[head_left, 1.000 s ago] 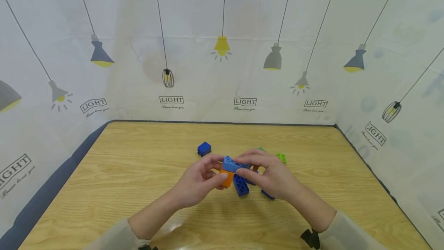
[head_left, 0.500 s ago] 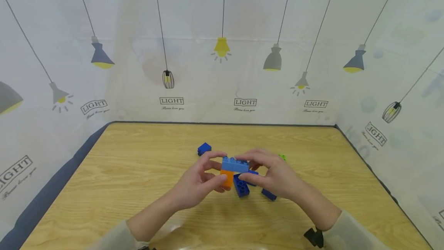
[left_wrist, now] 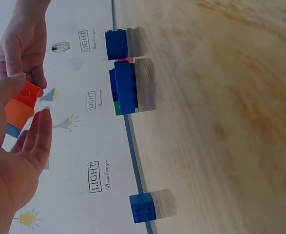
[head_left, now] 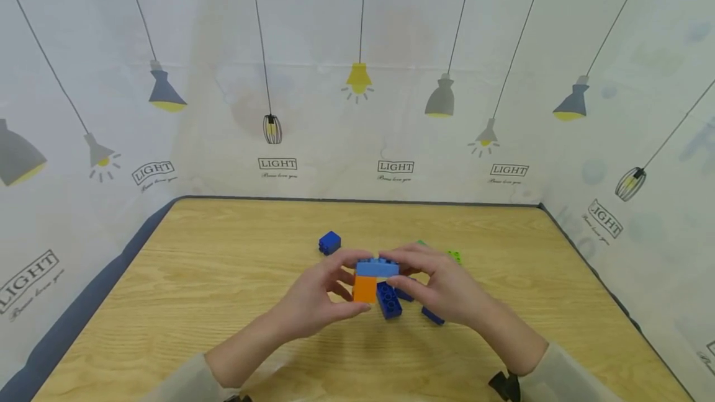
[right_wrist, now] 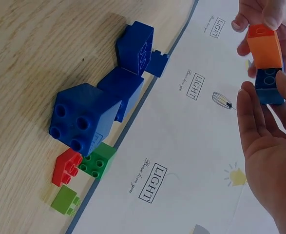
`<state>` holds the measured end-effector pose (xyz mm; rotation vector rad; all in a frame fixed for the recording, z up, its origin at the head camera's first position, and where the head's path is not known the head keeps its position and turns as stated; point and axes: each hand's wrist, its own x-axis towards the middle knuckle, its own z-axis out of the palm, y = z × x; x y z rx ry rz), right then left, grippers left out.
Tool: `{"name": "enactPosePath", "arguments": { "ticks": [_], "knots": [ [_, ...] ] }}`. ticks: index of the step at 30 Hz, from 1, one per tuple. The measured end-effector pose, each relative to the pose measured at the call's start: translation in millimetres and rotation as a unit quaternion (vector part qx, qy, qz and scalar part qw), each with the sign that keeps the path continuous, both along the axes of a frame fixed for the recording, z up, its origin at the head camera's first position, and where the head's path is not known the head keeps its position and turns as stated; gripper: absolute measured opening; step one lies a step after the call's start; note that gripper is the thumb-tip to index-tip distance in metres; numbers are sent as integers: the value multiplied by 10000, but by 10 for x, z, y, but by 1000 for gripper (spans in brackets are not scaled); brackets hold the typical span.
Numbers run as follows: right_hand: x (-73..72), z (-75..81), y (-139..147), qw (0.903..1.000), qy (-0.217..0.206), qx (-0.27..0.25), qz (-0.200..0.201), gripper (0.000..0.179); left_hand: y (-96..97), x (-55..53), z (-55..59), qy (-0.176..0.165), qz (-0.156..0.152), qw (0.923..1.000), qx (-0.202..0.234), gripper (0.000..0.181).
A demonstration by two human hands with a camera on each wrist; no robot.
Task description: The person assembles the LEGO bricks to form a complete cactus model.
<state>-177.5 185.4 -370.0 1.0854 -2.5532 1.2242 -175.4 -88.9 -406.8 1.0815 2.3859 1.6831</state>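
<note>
A light blue toy building brick [head_left: 375, 267] sits level across the top of an orange brick [head_left: 365, 290], overhanging it to the right. My left hand [head_left: 313, 299] grips the orange brick, thumb at its underside and index finger up by the blue brick's left end. With thumb and fingers, my right hand [head_left: 449, 284] pinches the blue brick's overhanging end. Both bricks are held above the table. In the right wrist view, the hollow underside of the blue brick [right_wrist: 269, 95] shows beside the orange brick [right_wrist: 265, 51].
Several dark blue bricks [head_left: 389, 301] lie on the wooden table [head_left: 223, 241] below the hands. Another dark blue brick [head_left: 330, 242] stands apart, farther back. A red brick [right_wrist: 67, 167], a green brick [right_wrist: 100, 161] and a lime brick [right_wrist: 64, 200] lie near the blue pile.
The light blue brick has turned from a slant to face front, level on the orange brick. My left thumb has slid from the orange brick's front to its underside.
</note>
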Motion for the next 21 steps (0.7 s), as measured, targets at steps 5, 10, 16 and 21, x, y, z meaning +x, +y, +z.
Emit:
{"name": "enactPosePath", "arguments": {
  "ticks": [5,10,16,21],
  "knots": [
    [-2,-6,-2,10000,26,34,81,41,1,3,12,155,21,9998,87,70],
    [-12,-31,-4,9998,61,22,182,40,-5,-9,9,-90,-56,9998,192,66],
    [-4,-55,-10,9997,3,-13,224,39,-27,-12,12,-103,-61,9998,188,65],
    [-3,-62,-13,9997,25,-14,223,38,-33,-17,1,-161,-125,9997,164,65]
  ]
}}
